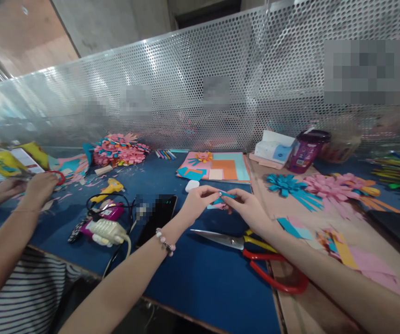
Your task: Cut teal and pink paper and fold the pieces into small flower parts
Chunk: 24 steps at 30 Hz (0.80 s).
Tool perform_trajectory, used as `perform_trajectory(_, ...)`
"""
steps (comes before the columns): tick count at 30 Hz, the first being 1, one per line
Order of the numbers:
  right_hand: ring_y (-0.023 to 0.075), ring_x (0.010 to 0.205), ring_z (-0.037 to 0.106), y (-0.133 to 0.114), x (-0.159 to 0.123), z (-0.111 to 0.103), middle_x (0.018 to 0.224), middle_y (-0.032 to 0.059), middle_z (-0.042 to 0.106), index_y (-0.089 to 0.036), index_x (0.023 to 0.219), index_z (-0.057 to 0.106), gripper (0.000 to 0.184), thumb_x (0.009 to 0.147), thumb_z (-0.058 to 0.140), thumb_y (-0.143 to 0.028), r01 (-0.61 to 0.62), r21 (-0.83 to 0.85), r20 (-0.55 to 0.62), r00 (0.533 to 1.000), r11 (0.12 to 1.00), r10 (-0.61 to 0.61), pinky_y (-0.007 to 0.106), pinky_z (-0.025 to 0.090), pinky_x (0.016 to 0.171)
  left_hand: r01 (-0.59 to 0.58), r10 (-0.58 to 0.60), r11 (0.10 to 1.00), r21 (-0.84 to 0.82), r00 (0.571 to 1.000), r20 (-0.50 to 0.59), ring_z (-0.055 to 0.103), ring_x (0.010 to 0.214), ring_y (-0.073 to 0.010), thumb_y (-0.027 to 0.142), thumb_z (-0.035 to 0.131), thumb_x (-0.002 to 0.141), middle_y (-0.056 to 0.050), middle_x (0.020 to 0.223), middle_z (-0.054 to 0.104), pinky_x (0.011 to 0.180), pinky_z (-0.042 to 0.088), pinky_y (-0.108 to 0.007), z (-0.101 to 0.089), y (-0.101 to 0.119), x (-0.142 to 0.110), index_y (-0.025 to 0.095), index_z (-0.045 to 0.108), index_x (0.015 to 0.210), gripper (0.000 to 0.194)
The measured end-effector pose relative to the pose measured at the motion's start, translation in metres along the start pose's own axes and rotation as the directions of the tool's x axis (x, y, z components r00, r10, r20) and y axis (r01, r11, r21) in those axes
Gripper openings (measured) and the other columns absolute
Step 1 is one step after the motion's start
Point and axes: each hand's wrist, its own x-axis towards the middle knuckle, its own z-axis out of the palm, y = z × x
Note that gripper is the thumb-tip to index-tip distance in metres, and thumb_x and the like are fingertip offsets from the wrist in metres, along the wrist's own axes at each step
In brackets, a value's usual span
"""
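Partition [172, 113]: perforated sheet metal, silvery, bright streaks of glare. Wall behind [116, 23]: rough-looking, matt grey, probably concrete. Tabletop [217, 287]: smooth blue, dull sheen, chipped at the edge. Cardboard sheet [295, 310]: brown, matt.

Held blue strip [226, 195]: looks like paper. Blue flower [283, 184] and pink flower [328, 186]: cut paper, matt. Heaped pink fringes [119, 150]: paper, matt, ruffled. Stacked sheets [225, 168]: flat, smooth paper.

Scissors [235, 242]: polished metal blades, smooth red and yellow plastic handles. Phone [160, 217]: glossy black face. Glue gun [108, 189]: yellow plastic. Purple tub [304, 154]: shiny plastic. Bracelet [165, 243]: smooth beads, material unclear. Co-worker's striped garment [29, 287]: soft cloth, matt.
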Motion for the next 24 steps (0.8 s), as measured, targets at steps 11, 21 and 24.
perform_trajectory(11,0.0122,0.054,0.056,-0.0009,-0.0009,0.0004,0.065,0.0019,0.063,-0.016,0.09,0.06,0.036,0.073,0.059,-0.048,-0.015,0.029,-0.004,1.0,0.999,0.015,0.026,0.045,0.056,0.005,-0.005,1.0,0.008,1.0,-0.03,0.055,0.071,-0.0137,0.035,0.06,0.071,-0.006,0.08,0.066,0.066,0.043,-0.026,0.0014,0.0004,-0.0007,0.013,0.067,0.086,0.027)
perform_trajectory(21,0.0121,0.056,0.056,0.001,-0.0006,0.0002,0.066,0.0021,0.063,-0.015,0.091,0.06,0.035,0.074,0.058,-0.046,-0.02,0.035,0.005,1.0,0.999,0.02,0.026,0.046,0.056,-0.016,0.016,1.0,0.023,0.999,-0.029,0.056,0.071,-0.014,0.038,0.06,0.071,-0.007,0.081,0.066,0.065,0.042,-0.026,0.0024,-0.0027,-0.0007,0.013,0.067,0.087,0.03)
perform_trajectory(24,0.0122,0.056,0.056,0.0019,0.0001,0.0002,0.065,0.0017,0.062,-0.016,0.089,0.06,0.034,0.073,0.059,-0.047,-0.016,0.051,-0.001,1.0,0.999,0.016,0.026,0.046,0.055,-0.014,0.015,0.999,0.033,0.999,-0.043,0.056,0.072,-0.0149,0.038,0.06,0.071,-0.008,0.082,0.067,0.066,0.043,-0.027,0.0026,-0.0031,-0.0007,0.013,0.067,0.088,0.031)
